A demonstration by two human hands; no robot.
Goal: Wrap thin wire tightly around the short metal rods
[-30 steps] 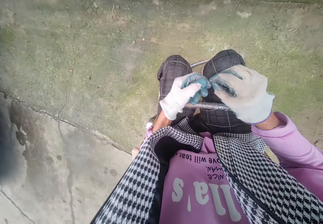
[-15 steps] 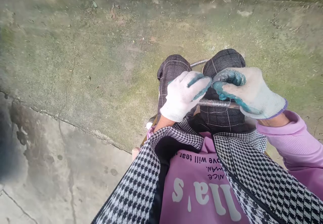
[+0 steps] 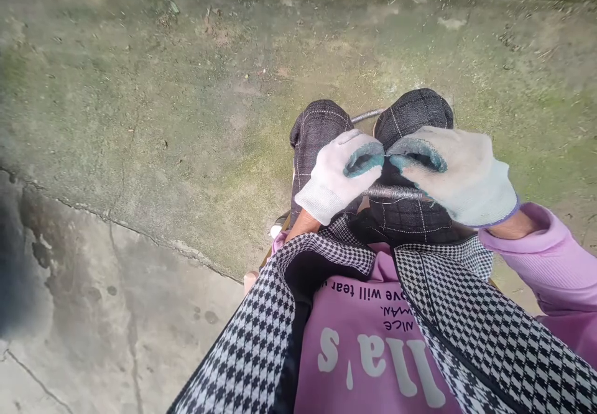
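My left hand point(image 3: 342, 168), in a white knit glove with teal-coated fingers, is closed in a pinch above my lap. My right hand point(image 3: 452, 168), gloved the same way, pinches close to its fingertips. A short bit of thin wire point(image 3: 387, 155) shows between the two pinches; the rest is hidden by the fingers. Just below the hands, a metal rod point(image 3: 394, 192) wound with thin silvery wire lies across my thighs. Its right end passes behind my right hand. Beyond, another curved grey piece point(image 3: 367, 115) shows between my knees; whether it joins the rod is hidden.
My knees in dark checked trousers point(image 3: 321, 122) are under the hands. A houndstooth garment point(image 3: 252, 333) hangs open over a pink top point(image 3: 359, 339). Around me lies mossy concrete ground point(image 3: 186, 103), with a cracked, paler slab point(image 3: 163, 314) at lower left.
My hands have turned a little, and the fingers now curl into rounder pinches. The left has shifted slightly left, and a small gap with wire shows between the fingertips.
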